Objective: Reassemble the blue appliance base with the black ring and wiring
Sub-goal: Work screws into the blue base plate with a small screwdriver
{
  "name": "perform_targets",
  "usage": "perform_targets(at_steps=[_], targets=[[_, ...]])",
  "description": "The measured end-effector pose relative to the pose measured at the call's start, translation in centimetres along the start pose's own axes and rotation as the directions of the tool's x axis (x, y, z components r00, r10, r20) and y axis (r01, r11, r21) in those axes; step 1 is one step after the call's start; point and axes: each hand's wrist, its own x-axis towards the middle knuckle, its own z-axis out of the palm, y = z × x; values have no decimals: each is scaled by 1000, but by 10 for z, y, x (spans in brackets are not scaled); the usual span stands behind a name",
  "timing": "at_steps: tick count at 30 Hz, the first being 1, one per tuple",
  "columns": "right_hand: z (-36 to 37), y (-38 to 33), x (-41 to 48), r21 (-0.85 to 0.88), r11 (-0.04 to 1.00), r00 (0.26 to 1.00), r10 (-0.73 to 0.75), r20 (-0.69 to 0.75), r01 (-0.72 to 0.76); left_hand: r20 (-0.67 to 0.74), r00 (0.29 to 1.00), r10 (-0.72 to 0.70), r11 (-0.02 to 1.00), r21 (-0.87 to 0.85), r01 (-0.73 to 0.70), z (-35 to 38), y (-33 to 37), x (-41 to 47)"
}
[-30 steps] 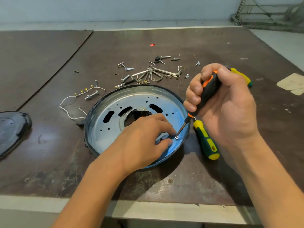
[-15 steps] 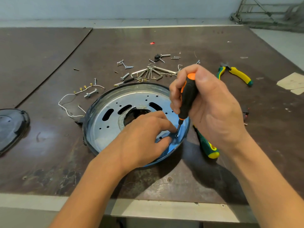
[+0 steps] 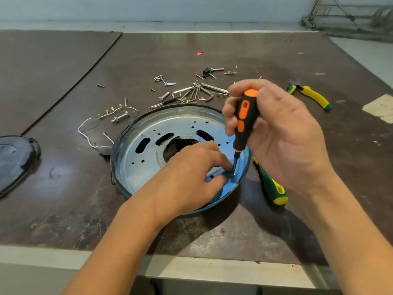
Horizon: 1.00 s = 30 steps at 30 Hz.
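Base (image 3: 148, 150) lies flat on the desk (image 3: 63, 199), hollow side up, centre hole facing up. Black ring (image 3: 113, 158) runs round its outer edge.

Right hand (image 3: 282, 133) grips the orange-black screwdriver (image 3: 244, 118). Its long axis is near vertical, cap leaning slightly right, tip down on the base's near-right blue lip.

Left hand (image 3: 187, 177) rests on the base, fingers curled, index and thumb either side of the tip. Can't tell if they pinch a screw, too small.

White wire (image 3: 91, 133) with brass terminals sits at the base's far-left edge, one end at the rim. Loose screws and hex keys (image 3: 197, 90) are just behind the base. Green-yellow screwdriver (image 3: 274, 188) is just right of the base, handle toward the near edge. Pliers (image 3: 312, 96) are further right and behind. Black cover (image 3: 14, 160) is well left of the base.
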Motion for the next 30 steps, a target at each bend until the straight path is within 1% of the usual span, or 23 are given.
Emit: perform_targets(at_steps=[3, 6, 8, 10, 11, 13, 15, 18, 20, 22, 24, 27, 29, 30], targets=[[4, 1, -1, -80, 995, 998, -68, 4, 68, 7, 1000, -4, 1000, 13, 4, 0, 0, 0], [6, 2, 1, -103, 988, 991, -120, -66, 113, 9, 1000, 0, 1000, 16, 0, 0, -1, 0], [6, 1, 1, -50, 995, 994, -89, -61, 86, 13, 1000, 6, 1000, 24, -6, 1, -1, 0], [4, -1, 1, 17, 999, 998, -29, -49, 30, 14, 1000, 11, 999, 30, -11, 1, -1, 0], [3, -1, 1, 25, 1000, 999, -10, -53, 11, 15, 1000, 13, 999, 33, -14, 1, -1, 1], [1, -1, 0, -29, 999, 999, -20, -51, 18, 15, 1000, 15, 999, 35, -15, 1, -1, 1], [4, 0, 0, -124, 990, 996, -70, -55, 63, 14, 1000, 15, 999, 37, -16, 1, -1, 2], [3, 1, 0, -184, 978, 987, -123, -106, 102, 13, 1000, 9, 999, 35, -9, 1, -1, 0], [4, 1, 0, -146, 985, 990, -110, -93, 96, 15, 1000, 8, 999, 41, -9, 2, -2, 0], [5, 1, 0, -65, 996, 995, -63, -79, 58, 14, 1000, 9, 999, 40, -10, 3, -2, 1], [3, 0, 0, -50, 998, 997, -43, -67, 40, 11, 1000, 9, 999, 36, -10, 3, -2, 2], [5, 0, 0, -168, 982, 995, -95, -20, 90, 9, 1000, 7, 1000, 31, -7, 3, -2, 1], [5, 2, 1, -237, 964, 988, -143, -63, 125, 7, 1000, 7, 999, 34, -7, 3, -2, 0], [5, 3, 1, -239, 962, 985, -155, -79, 132, 7, 1000, 11, 999, 38, -11, 2, -2, 0]])
